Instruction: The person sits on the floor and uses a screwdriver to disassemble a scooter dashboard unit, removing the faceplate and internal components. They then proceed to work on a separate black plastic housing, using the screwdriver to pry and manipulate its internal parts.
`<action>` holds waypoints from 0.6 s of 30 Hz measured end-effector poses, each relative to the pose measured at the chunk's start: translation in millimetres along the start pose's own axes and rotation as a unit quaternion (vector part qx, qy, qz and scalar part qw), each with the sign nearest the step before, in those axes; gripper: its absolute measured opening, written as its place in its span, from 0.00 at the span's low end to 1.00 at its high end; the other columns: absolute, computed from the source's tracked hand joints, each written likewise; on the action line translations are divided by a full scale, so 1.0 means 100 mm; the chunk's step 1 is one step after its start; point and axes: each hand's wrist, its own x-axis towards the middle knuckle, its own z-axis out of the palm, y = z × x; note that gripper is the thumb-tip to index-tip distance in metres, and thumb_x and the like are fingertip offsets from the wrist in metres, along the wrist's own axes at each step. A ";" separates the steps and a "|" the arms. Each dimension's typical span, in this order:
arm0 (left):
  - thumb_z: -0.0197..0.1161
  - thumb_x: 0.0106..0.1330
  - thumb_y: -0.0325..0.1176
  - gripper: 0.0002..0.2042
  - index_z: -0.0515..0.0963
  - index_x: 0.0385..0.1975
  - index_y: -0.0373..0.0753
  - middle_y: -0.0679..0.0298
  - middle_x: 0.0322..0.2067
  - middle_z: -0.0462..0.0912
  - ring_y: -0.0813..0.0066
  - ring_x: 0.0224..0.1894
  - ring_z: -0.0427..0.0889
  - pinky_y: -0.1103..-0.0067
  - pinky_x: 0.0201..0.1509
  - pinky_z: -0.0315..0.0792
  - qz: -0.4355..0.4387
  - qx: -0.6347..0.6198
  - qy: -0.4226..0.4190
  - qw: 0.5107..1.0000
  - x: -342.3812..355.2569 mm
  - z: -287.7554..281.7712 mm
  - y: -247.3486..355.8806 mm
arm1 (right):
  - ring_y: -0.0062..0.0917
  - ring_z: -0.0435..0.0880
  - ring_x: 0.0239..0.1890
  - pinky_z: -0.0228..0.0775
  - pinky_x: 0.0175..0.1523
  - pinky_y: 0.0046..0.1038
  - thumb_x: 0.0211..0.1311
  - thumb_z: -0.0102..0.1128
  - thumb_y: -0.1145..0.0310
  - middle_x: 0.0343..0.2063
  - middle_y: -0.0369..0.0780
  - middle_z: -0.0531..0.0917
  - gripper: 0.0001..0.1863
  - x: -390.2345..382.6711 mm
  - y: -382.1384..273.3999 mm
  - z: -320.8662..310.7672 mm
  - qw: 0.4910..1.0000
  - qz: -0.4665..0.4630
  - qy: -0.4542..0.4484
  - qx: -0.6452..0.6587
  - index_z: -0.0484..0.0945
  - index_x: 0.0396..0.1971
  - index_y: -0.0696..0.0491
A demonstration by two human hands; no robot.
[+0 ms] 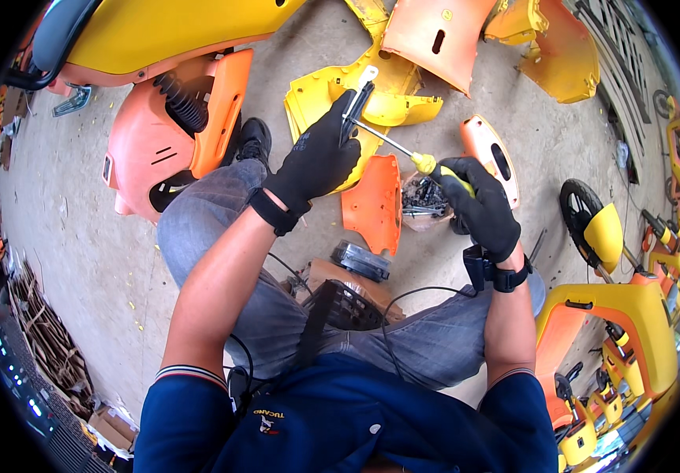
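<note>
My left hand [318,158], in a black glove, is closed around a narrow dark part [361,101] with a white tip. My right hand [483,206], also gloved, grips a screwdriver [424,163] by its yellow handle. The metal shaft runs leftward, its tip at the dark part beside my left fingers; whether it sits in a screw is too small to tell. Under my hands lie a yellow body panel [308,93] and an orange panel [373,206]. Close to my right hand stands a clear tub [425,214] of small dark hardware.
An orange-and-yellow scooter body [147,150] stands at the left. Loose panels [431,39] lie ahead, and an orange-white cover [491,154] at the right. A wheel [579,217] and yellow scooter frames [624,311] are farther right. A cable [415,292] crosses my lap.
</note>
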 end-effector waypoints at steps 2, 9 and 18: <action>0.57 0.63 0.27 0.35 0.57 0.73 0.41 0.63 0.38 0.76 0.77 0.34 0.76 0.77 0.41 0.74 -0.009 0.008 -0.005 1.000 0.00 0.00 -0.02 | 0.19 0.78 0.35 0.72 0.40 0.25 0.60 0.68 0.70 0.35 0.37 0.82 0.16 0.00 0.00 0.01 1.000 -0.019 0.010 0.007 0.77 0.45 0.58; 0.57 0.64 0.27 0.34 0.57 0.73 0.41 0.62 0.38 0.76 0.76 0.35 0.77 0.77 0.40 0.74 0.006 0.009 -0.003 1.000 -0.01 0.00 -0.02 | 0.20 0.79 0.36 0.72 0.43 0.26 0.59 0.69 0.69 0.35 0.37 0.82 0.16 0.03 0.09 -0.04 0.995 -0.074 0.004 -0.064 0.77 0.45 0.57; 0.57 0.63 0.26 0.34 0.57 0.73 0.39 0.62 0.37 0.75 0.75 0.35 0.76 0.77 0.40 0.73 0.030 0.035 0.004 0.999 -0.02 0.01 -0.09 | 0.29 0.82 0.37 0.73 0.44 0.30 0.60 0.68 0.72 0.36 0.42 0.83 0.13 0.00 0.00 0.02 0.999 -0.043 0.008 -0.017 0.80 0.44 0.57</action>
